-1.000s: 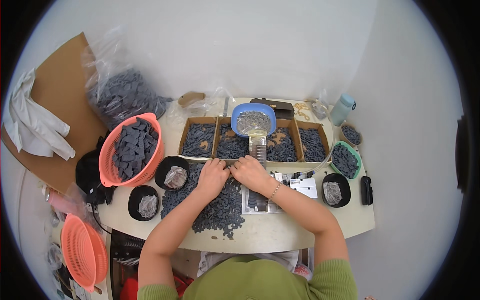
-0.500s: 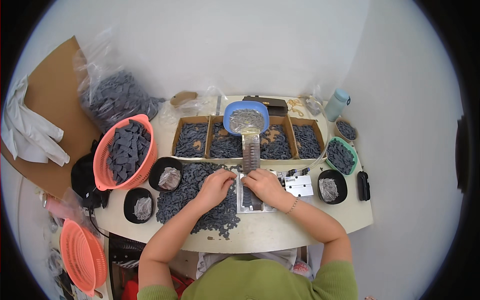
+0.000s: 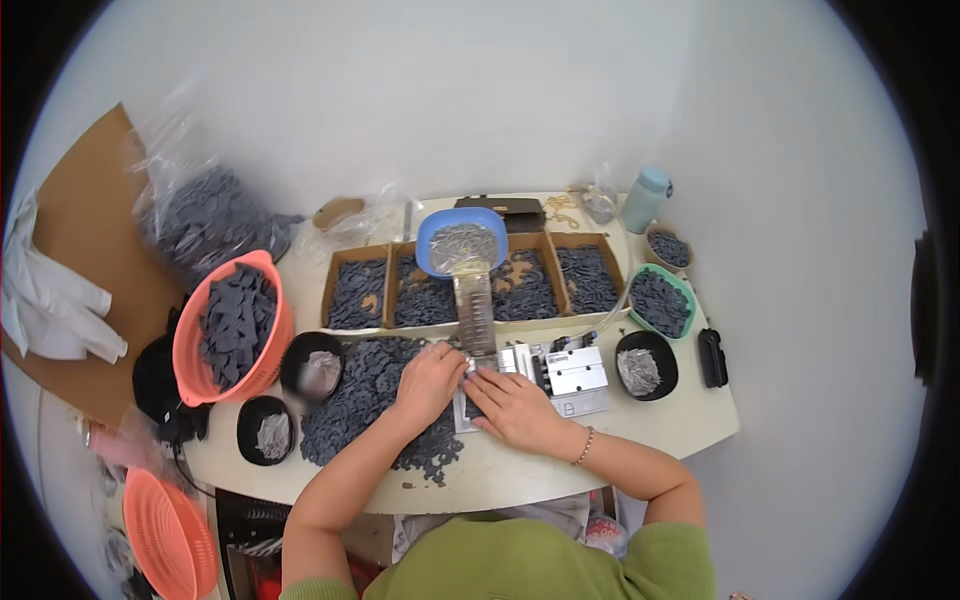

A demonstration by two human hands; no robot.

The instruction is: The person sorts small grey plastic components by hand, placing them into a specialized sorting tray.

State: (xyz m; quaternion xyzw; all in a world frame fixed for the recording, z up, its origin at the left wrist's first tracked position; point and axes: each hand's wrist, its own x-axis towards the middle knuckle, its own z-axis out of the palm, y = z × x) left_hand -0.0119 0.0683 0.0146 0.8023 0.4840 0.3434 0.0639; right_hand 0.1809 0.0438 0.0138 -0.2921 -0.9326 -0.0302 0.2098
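Note:
My left hand is at the left side of a metal fixture, its fingers bent and pinched together near the foot of a clear chute. What they hold, if anything, is too small to make out. My right hand lies over the fixture with its fingers stretched out, the tips close to the left fingers. Beside my left hand spreads a pile of small dark grey pieces. The chute slopes down from a blue bowl of thin clear pieces. A silver block sits on the fixture's right.
Behind the fixture stands a divided cardboard tray with grey pieces. Black bowls of clear pieces flank the work area. A coral basket is at left; a green bowl, a blue bottle and a black case are at right.
The view has shifted slightly, so the table things appear farther left. My right hand has moved toward me on the fixture and its fingers are more stretched. My left hand stays near the chute's foot.

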